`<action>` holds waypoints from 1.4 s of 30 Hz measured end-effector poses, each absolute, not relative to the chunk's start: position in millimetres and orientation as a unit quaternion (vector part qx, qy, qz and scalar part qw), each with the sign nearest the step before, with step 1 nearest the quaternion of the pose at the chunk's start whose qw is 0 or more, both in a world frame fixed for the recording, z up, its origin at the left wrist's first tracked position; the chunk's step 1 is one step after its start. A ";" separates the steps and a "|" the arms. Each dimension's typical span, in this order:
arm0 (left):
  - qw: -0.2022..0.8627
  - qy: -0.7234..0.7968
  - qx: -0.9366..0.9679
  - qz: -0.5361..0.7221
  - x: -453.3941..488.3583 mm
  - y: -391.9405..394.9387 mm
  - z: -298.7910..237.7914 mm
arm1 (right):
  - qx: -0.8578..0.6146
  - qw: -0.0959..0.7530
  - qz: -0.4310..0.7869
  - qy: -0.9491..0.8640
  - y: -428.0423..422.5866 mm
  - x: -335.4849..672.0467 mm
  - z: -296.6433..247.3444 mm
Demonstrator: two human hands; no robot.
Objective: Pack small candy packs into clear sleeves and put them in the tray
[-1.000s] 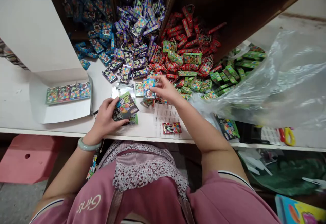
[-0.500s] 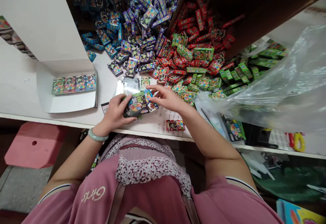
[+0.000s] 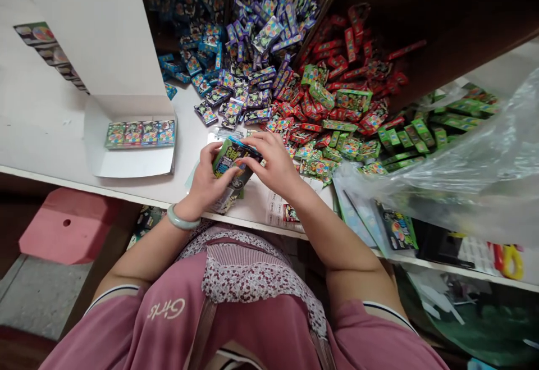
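Observation:
Between my two hands is a black printed packet [image 3: 231, 159] with green lettering, tilted up above the table edge. My left hand [image 3: 210, 182], with a pale bangle at the wrist, grips its left side, thumb across the front. My right hand [image 3: 273, 165] is closed at the packet's upper right end, thumb and fingers pinching there. A strip of blue shows at that end, by the right fingertips; most of it is hidden. Under the hands lie clear wrappers, partly covered. A small red box [image 3: 290, 213] lies beside my right forearm on a sheet of stickers [image 3: 275, 204].
An open white carton [image 3: 130, 165] holding a row of small boxes [image 3: 141, 134] stands at left. Behind are heaps of blue [image 3: 200, 61], purple [image 3: 261, 72], red [image 3: 337, 67] and green boxes [image 3: 353, 100]. Clear plastic [image 3: 463, 173] and yellow-handled scissors [image 3: 512, 262] are at right.
The packet has turned from lying nearly flat to tilted up. My right hand has closed on its end, and the blue box there now shows only as a strip. The view has shifted left.

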State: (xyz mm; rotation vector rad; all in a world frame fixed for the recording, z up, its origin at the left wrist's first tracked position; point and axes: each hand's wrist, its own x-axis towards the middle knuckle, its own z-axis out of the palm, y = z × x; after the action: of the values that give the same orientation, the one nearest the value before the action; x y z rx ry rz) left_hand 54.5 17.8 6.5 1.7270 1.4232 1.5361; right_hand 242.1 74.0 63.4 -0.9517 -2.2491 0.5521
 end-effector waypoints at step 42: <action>0.377 0.451 0.551 0.593 4.4 34.6 54.1 | -0.380 0.457 0.543 -0.594 60.5 201.2 57.3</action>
State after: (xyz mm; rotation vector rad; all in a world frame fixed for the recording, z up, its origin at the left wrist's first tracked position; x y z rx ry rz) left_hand 4.4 34.6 54.1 1.4081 1.1521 1.5151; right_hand 201.2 60.5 57.3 -0.9361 -1.4638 1.3383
